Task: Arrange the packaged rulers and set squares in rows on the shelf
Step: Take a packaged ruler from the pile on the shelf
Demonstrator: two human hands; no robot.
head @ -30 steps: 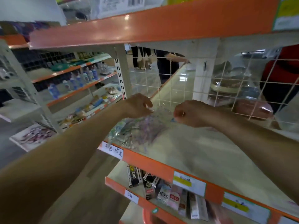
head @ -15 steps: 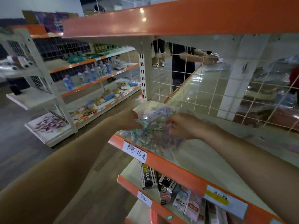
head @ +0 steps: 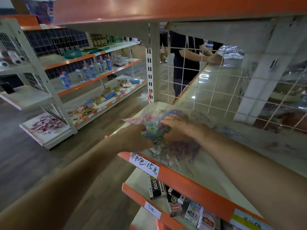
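Observation:
A heap of clear plastic packets of rulers and set squares (head: 176, 146), printed in pink, green and purple, lies at the left end of the white shelf (head: 216, 171) with an orange front lip. My left hand (head: 132, 138) grips the heap's left edge with its fingers tucked under the packets. My right hand (head: 179, 127) lies on top of the heap, fingers spread and bent over it. One pink packet (head: 134, 120) sticks out to the left above my left hand.
A white wire grid (head: 207, 83) backs the shelf, and a person (head: 184, 60) stands behind it. A handwritten price label (head: 144, 165) hangs on the lip. Boxed goods (head: 174, 201) fill the shelf below. Another shelving unit (head: 86, 83) with bottles stands across the aisle on the left.
The heap has come nearer the shelf's front left corner. My right hand has moved from the heap's far right side onto its top; my left hand now grips lower on its left edge.

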